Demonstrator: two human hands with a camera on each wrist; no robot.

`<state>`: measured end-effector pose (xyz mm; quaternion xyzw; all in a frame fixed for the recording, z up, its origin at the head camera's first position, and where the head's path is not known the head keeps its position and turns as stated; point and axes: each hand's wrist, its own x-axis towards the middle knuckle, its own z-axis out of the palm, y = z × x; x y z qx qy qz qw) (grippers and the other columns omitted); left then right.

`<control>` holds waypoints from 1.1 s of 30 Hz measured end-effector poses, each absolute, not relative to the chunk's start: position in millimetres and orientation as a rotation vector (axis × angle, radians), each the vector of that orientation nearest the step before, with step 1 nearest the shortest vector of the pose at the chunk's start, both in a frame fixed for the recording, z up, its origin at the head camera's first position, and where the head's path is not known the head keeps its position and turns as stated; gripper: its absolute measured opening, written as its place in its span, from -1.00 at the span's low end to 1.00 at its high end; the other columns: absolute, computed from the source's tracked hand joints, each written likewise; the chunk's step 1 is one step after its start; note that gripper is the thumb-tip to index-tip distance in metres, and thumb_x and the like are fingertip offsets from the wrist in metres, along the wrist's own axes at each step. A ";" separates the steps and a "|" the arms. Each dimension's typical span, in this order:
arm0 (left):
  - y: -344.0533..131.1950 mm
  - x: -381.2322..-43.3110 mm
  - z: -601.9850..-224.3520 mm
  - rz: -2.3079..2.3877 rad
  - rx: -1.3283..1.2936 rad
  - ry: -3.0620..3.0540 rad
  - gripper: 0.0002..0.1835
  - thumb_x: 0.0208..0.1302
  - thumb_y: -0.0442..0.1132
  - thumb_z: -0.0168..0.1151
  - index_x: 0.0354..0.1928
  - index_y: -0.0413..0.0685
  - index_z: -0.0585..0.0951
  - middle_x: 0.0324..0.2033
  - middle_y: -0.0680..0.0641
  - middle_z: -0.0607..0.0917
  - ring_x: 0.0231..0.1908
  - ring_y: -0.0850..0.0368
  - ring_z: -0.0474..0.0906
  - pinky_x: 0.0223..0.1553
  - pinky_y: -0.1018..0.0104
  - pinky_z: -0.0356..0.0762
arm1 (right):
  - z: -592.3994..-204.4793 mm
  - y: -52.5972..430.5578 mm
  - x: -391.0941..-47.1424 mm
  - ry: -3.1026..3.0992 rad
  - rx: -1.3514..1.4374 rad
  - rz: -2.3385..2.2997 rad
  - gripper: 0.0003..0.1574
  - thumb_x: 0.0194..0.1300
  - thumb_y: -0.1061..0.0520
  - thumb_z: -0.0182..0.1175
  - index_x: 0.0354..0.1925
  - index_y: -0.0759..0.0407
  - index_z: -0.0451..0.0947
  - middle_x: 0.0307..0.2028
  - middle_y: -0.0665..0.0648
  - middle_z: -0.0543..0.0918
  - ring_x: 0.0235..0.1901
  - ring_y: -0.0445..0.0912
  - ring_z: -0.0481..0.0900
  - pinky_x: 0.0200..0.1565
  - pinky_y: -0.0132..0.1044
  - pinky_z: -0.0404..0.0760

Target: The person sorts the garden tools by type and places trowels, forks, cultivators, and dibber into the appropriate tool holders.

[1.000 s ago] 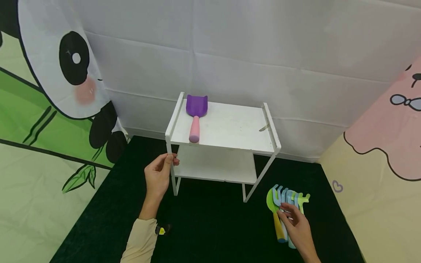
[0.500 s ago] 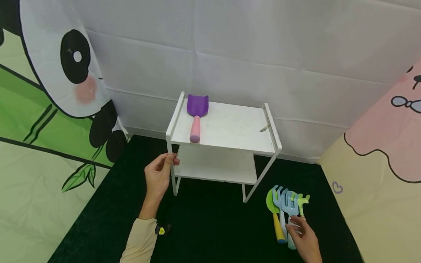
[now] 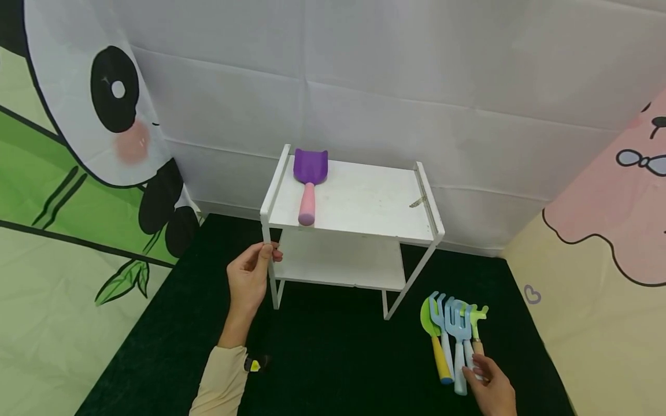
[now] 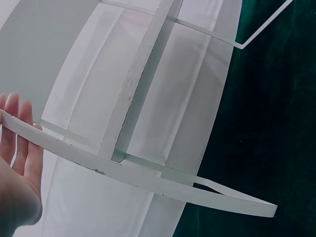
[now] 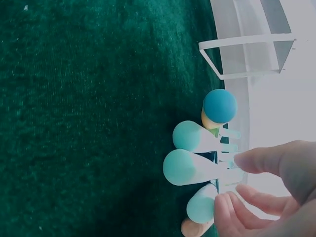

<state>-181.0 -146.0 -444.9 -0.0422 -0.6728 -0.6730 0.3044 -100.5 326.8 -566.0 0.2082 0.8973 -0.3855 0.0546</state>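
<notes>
My left hand (image 3: 248,277) pinches the front left leg of a small white two-tier shelf (image 3: 374,199); the left wrist view shows its fingers around the white frame. A toy shovel (image 3: 311,167) with purple blade and pink handle lies on the top tier, at the left. My right hand (image 3: 493,386), fingers loosely bent and thumb apart, is at the handles of several toy garden tools on the floor. Among them are a light-blue fork (image 3: 459,328), a green spade with a yellow handle (image 3: 441,359) and a green rake (image 3: 476,322) with a tan handle.
Dark green carpet (image 3: 333,352) covers the floor. A white cloth wall (image 3: 364,75) stands right behind the shelf. Printed panels with a panda (image 3: 117,89) at left and a pink figure (image 3: 609,231) at right flank the space.
My right hand has drawn back toward me and slightly right, from the fork heads down to the handles. The left hand keeps its grip on the shelf leg.
</notes>
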 end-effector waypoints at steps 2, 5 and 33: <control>-146.1 -181.2 -445.5 -1.787 -0.112 -1.778 -0.81 0.51 -0.45 0.14 -0.15 -0.50 0.68 -0.32 -0.39 0.74 -0.30 0.25 0.72 -0.01 0.44 0.62 | -567.3 330.0 -99.2 2.753 0.647 -1.134 -0.39 0.42 0.11 0.27 0.28 0.41 0.38 0.12 0.52 0.53 0.04 0.28 0.56 0.01 0.10 0.61; -146.4 -181.7 -446.7 -1.795 -0.116 -1.771 -0.80 0.51 -0.44 0.14 -0.15 -0.50 0.68 -0.33 -0.36 0.75 -0.30 0.24 0.72 -0.01 0.43 0.62 | -570.8 334.3 -98.1 2.778 0.663 -1.087 -0.41 0.40 0.11 0.29 0.25 0.41 0.41 0.08 0.50 0.56 0.00 0.24 0.57 -0.08 0.02 0.62; -147.4 -183.7 -448.4 -1.788 -0.128 -1.752 -0.81 0.51 -0.46 0.13 -0.17 -0.52 0.67 -0.34 -0.37 0.74 -0.32 0.28 0.72 -0.03 0.45 0.63 | -585.4 324.9 -88.8 2.697 0.816 -1.120 -0.01 0.19 0.06 0.50 0.31 0.54 0.22 0.11 0.65 0.41 -0.18 0.28 0.72 -0.23 0.00 0.72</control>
